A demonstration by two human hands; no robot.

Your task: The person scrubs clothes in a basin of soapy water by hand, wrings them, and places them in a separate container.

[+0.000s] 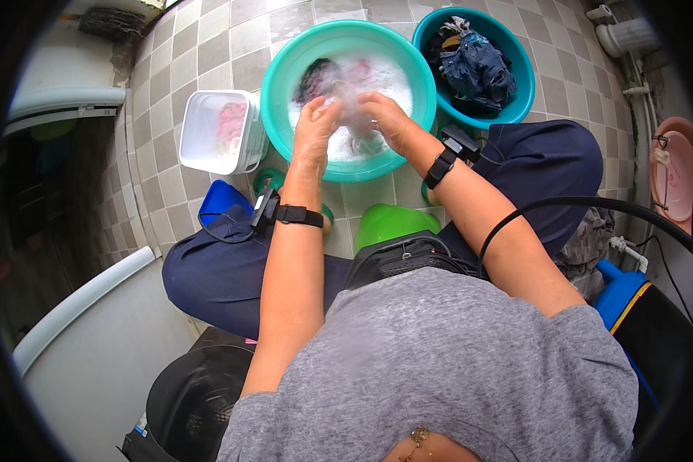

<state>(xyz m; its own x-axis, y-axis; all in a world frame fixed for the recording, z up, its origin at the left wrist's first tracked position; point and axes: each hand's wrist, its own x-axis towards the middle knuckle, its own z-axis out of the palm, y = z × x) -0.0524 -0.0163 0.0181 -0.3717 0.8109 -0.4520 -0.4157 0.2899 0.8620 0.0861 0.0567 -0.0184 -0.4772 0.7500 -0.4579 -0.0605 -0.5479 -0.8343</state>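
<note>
A turquoise plastic basin (277,86) on the floor before me holds white suds (390,78). Over it, my left hand (317,127) and my right hand (388,120) face each other with bent fingers. Between them both grip a greyish wet cloth (351,110), blurred by motion, its lower end hanging into the foam. Dark and reddish fabric (320,79) lies half sunk at the basin's far left. How the fingertips close on the cloth is partly lost in the blur.
A white bucket (193,138) with pink cloth inside stands left of the basin. At right, a teal tub (522,86) holds dark blue clothes (476,72). A green plastic piece (390,222) lies between my legs. A black hose (572,202) arches across my right arm.
</note>
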